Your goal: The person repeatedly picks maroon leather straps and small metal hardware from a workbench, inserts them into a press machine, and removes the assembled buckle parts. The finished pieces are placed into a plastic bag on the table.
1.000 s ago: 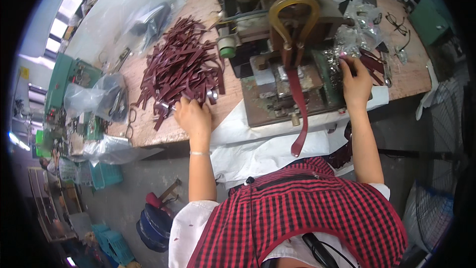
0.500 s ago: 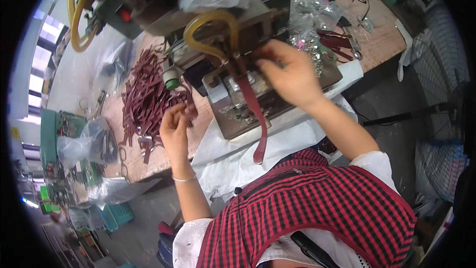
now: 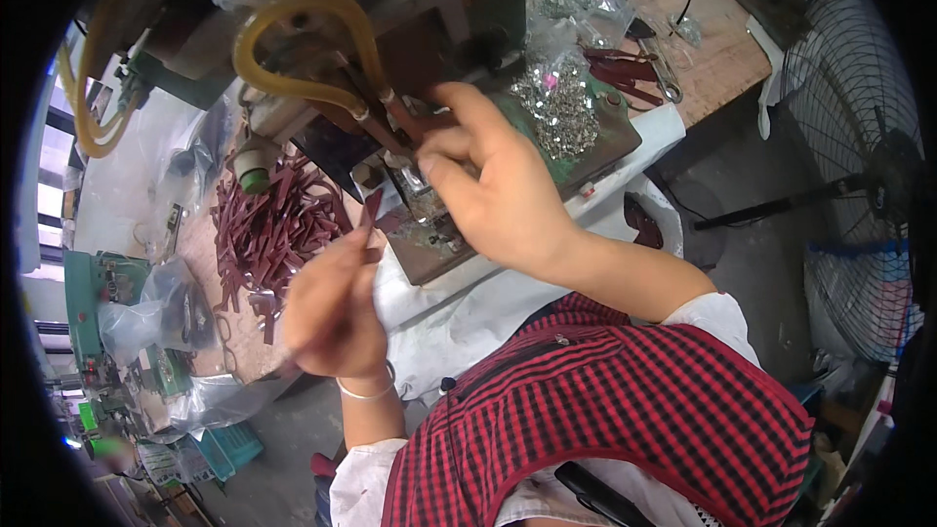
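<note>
Fingers of the blurred left hand (image 3: 337, 317) pinch a flat, narrow maroon strip (image 3: 372, 209), its tip near the dark metal press (image 3: 427, 262). The right hand (image 3: 506, 193) bends its fingers in at the press; I cannot tell whether they grip anything. Farther out, I see a tangled heap of maroon strips (image 3: 273, 229) leftward, small silvery metal pieces (image 3: 564, 112) rightward.

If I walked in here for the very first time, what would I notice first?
Probably the big yellow hose loop, curving near the top of the picture by the machine, just beyond the person's right grip. Next might come the tangled heap of dark red strips on the table to the left, and the glittery metal bits piled to the right. The red-and-black checked apron stands out along the bottom.
</note>
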The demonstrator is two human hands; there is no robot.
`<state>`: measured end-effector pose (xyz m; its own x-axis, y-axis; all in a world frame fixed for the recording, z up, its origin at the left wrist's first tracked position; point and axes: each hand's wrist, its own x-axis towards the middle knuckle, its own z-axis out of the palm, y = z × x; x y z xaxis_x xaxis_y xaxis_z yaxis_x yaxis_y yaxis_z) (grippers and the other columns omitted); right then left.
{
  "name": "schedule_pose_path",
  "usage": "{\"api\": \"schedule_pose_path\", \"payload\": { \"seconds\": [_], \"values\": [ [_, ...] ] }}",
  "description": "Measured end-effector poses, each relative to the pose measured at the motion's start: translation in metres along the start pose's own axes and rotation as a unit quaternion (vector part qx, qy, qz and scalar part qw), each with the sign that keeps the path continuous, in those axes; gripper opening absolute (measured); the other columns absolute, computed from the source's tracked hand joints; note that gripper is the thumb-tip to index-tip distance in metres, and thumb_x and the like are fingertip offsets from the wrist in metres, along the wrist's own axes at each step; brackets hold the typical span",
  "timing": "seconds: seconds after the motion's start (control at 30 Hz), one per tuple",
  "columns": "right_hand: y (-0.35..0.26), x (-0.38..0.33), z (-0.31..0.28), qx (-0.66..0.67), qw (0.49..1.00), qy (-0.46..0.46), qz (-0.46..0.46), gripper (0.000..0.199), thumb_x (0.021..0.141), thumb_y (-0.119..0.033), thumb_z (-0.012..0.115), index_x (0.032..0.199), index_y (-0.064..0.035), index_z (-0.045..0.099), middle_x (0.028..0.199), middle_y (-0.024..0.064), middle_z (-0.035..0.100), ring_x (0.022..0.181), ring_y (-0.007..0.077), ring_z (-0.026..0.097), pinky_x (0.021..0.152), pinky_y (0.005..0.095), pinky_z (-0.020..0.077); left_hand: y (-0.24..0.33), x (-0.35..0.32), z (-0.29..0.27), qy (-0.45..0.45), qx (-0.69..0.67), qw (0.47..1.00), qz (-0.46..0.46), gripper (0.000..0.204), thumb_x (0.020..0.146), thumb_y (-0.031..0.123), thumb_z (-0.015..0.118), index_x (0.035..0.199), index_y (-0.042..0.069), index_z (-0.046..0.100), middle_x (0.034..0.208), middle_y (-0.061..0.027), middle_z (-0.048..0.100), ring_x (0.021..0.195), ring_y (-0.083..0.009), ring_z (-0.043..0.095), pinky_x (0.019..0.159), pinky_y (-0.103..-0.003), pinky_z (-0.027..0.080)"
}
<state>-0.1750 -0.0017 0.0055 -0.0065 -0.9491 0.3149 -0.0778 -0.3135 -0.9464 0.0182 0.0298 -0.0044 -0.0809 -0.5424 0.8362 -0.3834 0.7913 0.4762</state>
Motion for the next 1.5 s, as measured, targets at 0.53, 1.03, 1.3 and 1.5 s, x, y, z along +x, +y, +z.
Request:
{"api": "schedule_pose_path", "payload": {
  "seconds": [0.53, 1.03, 1.3, 1.5],
  "values": [
    [0.127, 0.010, -0.104, -0.519, 0.840, 0.107, -0.115, 0.016, 0.083, -0.016, 0.078, 0.096, -0.0069, 0.076, 0.134, 0.0177, 0.064, 0.131, 0.0380, 0.056, 0.107, 0.0463, 0.0453, -0.010, 0.011, 0.040, -0.118, 0.102, 0.966, 0.206, 0.025, 0.077, 0.017, 0.086, 0.095, 0.009, 0.070, 0.098, -0.0090, 0.075, 0.055, -0.0137, 0.061, 0.046, -0.027, 0.044],
    [0.151, 0.006, -0.124, 0.000, 0.948, 0.308, 0.077, 0.024, 0.099, -0.016, 0.071, 0.113, 0.0032, 0.072, 0.103, 0.0045, 0.072, 0.093, 0.0108, 0.064, 0.085, 0.0228, 0.0492, -0.023, -0.011, -0.108, 0.034, 0.332, 0.942, -0.042, 0.020, 0.088, -0.011, 0.069, 0.105, -0.002, 0.074, 0.106, -0.0162, 0.074, 0.091, -0.0254, 0.070, 0.081, -0.034, 0.054],
    [0.131, 0.031, -0.073, -0.058, 0.975, 0.215, -0.011, 0.015, 0.097, -0.007, 0.069, 0.111, -0.0015, 0.073, 0.099, 0.0039, 0.075, 0.089, 0.0089, 0.067, 0.083, 0.0227, 0.0502, -0.181, -0.045, -0.139, -0.254, 0.452, 0.845, -0.131, 0.034, 0.072, -0.002, 0.073, 0.095, 0.020, 0.085, 0.155, -0.0036, 0.053, 0.119, -0.0345, 0.056, 0.111, -0.043, 0.040],
    [0.114, -0.025, -0.116, -0.290, 0.921, 0.258, -0.034, 0.015, 0.094, -0.007, 0.070, 0.108, -0.0013, 0.074, 0.101, 0.0082, 0.074, 0.094, 0.0136, 0.068, 0.085, 0.0267, 0.0512, -0.143, -0.062, -0.110, -0.028, 0.223, 0.945, -0.240, 0.021, 0.090, -0.001, 0.071, 0.109, 0.003, 0.079, 0.109, -0.0100, 0.079, 0.086, -0.0179, 0.068, 0.083, -0.031, 0.051]
  ]
}}
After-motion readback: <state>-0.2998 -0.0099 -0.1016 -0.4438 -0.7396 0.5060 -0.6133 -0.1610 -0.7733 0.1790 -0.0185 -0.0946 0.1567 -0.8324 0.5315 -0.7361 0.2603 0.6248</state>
